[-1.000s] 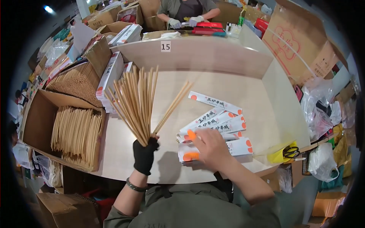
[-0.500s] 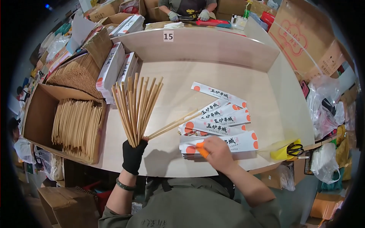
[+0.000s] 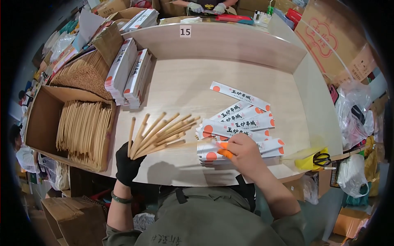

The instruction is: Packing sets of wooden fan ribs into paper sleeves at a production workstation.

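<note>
Black-gloved left hand [image 3: 128, 165]: closed around the lower ends of a fanned bundle of wooden sticks [image 3: 162, 133], which lean up and right over the table [image 3: 180, 82].
Bare right hand [image 3: 245, 152]: orange finger covers [image 3: 225, 153] touch the near stack of white paper sleeves [image 3: 274, 149]; I cannot tell whether it pinches one.
Blurred stick [image 3: 189, 144]: I see it run toward the stack's left end; entry unconfirmed.
Loose sleeves [image 3: 239, 127]: overlapping, just beyond the stack.
Cardboard box [image 3: 42, 119]: at left, holding more sticks.
Scissors [image 3: 321, 159]: table's right edge.
</note>
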`<state>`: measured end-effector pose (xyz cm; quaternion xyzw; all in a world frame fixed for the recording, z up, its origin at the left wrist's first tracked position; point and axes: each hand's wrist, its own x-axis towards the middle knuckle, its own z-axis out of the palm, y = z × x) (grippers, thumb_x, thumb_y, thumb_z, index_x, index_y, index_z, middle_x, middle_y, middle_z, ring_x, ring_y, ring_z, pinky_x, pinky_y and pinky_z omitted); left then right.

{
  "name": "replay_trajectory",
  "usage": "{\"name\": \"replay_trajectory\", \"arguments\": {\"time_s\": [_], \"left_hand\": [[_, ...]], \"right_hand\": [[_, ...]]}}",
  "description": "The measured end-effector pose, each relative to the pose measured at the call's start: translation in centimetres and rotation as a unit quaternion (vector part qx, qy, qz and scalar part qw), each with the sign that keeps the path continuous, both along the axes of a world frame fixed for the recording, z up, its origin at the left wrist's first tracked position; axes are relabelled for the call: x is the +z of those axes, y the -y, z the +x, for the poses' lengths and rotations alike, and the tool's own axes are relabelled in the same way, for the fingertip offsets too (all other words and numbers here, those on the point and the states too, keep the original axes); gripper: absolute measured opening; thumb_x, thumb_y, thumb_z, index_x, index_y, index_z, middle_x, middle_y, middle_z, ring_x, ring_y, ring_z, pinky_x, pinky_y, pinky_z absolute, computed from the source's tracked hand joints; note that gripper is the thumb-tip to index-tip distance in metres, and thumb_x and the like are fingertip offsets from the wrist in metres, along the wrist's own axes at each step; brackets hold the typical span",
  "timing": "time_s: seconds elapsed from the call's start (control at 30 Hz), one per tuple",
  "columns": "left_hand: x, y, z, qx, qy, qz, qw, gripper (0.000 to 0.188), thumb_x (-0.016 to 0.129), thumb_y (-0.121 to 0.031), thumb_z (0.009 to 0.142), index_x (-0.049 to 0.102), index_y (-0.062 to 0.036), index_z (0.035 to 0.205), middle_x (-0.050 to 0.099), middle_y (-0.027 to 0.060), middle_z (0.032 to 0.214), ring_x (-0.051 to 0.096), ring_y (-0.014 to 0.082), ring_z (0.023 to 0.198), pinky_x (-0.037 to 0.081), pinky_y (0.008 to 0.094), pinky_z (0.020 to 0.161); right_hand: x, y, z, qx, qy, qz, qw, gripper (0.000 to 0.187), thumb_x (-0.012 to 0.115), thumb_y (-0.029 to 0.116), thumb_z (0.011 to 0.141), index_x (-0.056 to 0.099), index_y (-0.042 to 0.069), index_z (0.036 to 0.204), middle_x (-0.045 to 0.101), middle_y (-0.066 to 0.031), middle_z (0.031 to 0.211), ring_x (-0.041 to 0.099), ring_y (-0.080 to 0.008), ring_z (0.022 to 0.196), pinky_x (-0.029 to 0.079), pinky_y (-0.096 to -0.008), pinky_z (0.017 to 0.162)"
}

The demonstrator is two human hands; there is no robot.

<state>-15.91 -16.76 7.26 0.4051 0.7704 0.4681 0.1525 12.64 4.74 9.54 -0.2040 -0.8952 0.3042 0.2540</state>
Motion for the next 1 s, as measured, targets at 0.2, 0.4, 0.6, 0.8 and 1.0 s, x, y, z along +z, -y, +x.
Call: {"name": "replay_trajectory", "arguments": {"time_s": [0.2,0.4,0.6,0.8,1.0], "left_hand": [[0.9,-3.8,4.9,-0.049,0.047,0.001,0.998,0.041,0.077,-0.014,0.078,0.057,0.0003,0.111,0.063,0.0102,0.102,0.06,0.018,0.092,0.049,0.0297,0.075],[1.0,-2.5,2.0,0.02,0.059,0.044,0.997,0.012,0.073,-0.009,0.081,0.065,0.0001,0.083,0.061,0.0014,0.073,0.057,0.0102,0.069,0.047,0.0259,0.063],[2.0,-1.6,1.4,-0.013,0.079,-0.015,0.997,0.008,0.069,-0.007,0.081,0.063,-0.0021,0.079,0.057,-0.0012,0.069,0.053,0.0073,0.066,0.044,0.0233,0.06],[3.3,-0.8,0.0,-0.069,0.206,-0.091,0.972,0.011,0.067,-0.013,0.081,0.064,-0.003,0.078,0.056,-0.0023,0.064,0.051,0.0054,0.059,0.04,0.0226,0.053],[1.2,-4.2,4.3,-0.07,0.26,0.114,0.956,0.024,0.065,-0.025,0.09,0.064,-0.0015,0.095,0.068,0.0104,0.095,0.059,0.0119,0.074,0.047,0.0247,0.066]], "right_hand": [[-0.8,1.1,-2.1,0.058,-0.125,0.077,0.988,0.013,0.073,0.009,0.075,0.063,0.0,0.077,0.057,-0.0058,0.082,0.057,-0.0228,0.077,0.045,-0.0348,0.065],[1.7,-1.2,0.7,-0.095,-0.035,-0.168,0.98,0.017,0.079,0.004,0.072,0.065,0.001,0.081,0.053,-0.0032,0.075,0.051,-0.0103,0.066,0.041,-0.0248,0.06],[2.1,-1.7,1.1,-0.046,-0.061,-0.211,0.974,0.015,0.079,0.006,0.073,0.068,0.001,0.081,0.053,-0.0017,0.072,0.049,-0.0107,0.065,0.04,-0.0252,0.058],[1.8,-1.7,1.2,-0.011,-0.019,-0.096,0.995,0.014,0.079,0.009,0.072,0.07,0.005,0.081,0.055,-0.0028,0.073,0.052,-0.0154,0.066,0.042,-0.0273,0.059],[2.4,-0.5,-2.5,0.061,-0.043,0.238,0.968,0.014,0.067,0.012,0.071,0.068,0.003,0.081,0.058,-0.0058,0.077,0.058,-0.0229,0.075,0.046,-0.0322,0.061]]}}
